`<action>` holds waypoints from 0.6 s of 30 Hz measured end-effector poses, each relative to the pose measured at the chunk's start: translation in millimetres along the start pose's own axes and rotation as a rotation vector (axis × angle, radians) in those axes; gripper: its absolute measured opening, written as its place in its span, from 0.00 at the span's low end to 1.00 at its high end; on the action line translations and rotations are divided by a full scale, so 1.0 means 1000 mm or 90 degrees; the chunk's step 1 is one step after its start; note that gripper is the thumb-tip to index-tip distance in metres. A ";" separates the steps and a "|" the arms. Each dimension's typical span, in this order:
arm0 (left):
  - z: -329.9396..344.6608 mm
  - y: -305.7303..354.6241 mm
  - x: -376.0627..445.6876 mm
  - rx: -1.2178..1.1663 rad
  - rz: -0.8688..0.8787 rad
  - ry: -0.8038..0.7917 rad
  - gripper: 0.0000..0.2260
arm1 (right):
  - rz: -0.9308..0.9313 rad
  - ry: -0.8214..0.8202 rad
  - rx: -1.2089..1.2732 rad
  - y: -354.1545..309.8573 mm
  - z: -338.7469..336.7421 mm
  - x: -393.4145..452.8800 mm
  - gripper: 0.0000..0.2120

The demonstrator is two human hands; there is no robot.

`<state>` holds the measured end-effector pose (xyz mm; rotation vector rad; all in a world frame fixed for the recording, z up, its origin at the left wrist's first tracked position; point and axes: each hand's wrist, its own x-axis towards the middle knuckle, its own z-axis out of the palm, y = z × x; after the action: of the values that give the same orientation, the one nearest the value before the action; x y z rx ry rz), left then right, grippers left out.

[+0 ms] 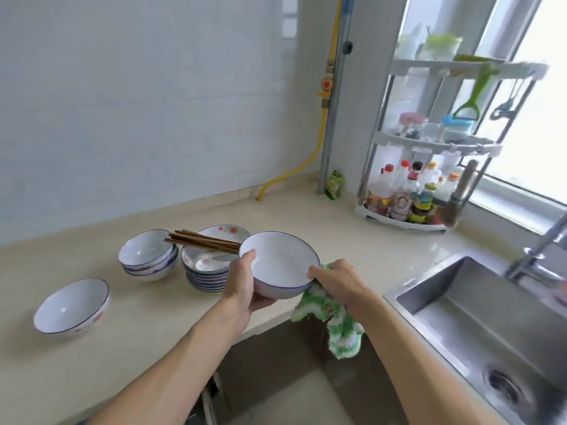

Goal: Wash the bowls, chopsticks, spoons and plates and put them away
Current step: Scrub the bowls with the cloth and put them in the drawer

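My left hand (245, 283) grips a white bowl with a blue rim (280, 265) from its left side, above the counter edge. My right hand (337, 282) holds a green and white cloth (334, 320) against the bowl's right rim. A stack of small bowls (147, 256) stands on the counter. Beside it is a stack of plates (205, 271) with brown chopsticks (202, 240) and a white spoon (205, 263) on top. A single bowl (72, 306) sits at the left.
A steel sink (478, 320) lies at the right, with a faucet (540, 250) behind it. A corner rack (429, 154) with bottles and jars stands by the window. A yellow hose (310, 161) runs down the wall to the beige counter (352, 240).
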<state>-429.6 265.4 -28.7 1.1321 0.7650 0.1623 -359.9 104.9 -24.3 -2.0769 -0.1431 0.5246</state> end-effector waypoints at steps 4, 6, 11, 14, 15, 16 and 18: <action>0.094 -0.034 0.003 0.034 -0.003 -0.025 0.18 | 0.020 0.013 0.050 0.057 -0.083 0.008 0.10; 0.134 -0.050 0.005 0.046 -0.009 -0.034 0.19 | 0.019 0.024 0.063 0.082 -0.118 0.010 0.14; 0.237 -0.086 0.007 0.172 0.067 0.002 0.17 | 0.050 0.113 0.104 0.146 -0.215 0.016 0.26; 0.289 -0.107 0.010 0.275 0.126 0.009 0.21 | 0.071 0.129 0.123 0.184 -0.261 0.013 0.14; 0.302 -0.114 0.012 0.320 0.145 0.012 0.19 | 0.079 0.132 0.125 0.194 -0.272 0.012 0.10; 0.314 -0.120 0.013 0.368 0.166 0.013 0.18 | 0.085 0.138 0.128 0.203 -0.280 0.010 0.08; 0.338 -0.134 0.013 0.463 0.226 0.010 0.19 | 0.087 0.167 0.124 0.219 -0.297 0.005 0.06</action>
<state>-243.1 -43.0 -80.4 1.9609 0.6421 0.1966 -253.3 -245.1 -74.4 -1.9515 0.1979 0.3289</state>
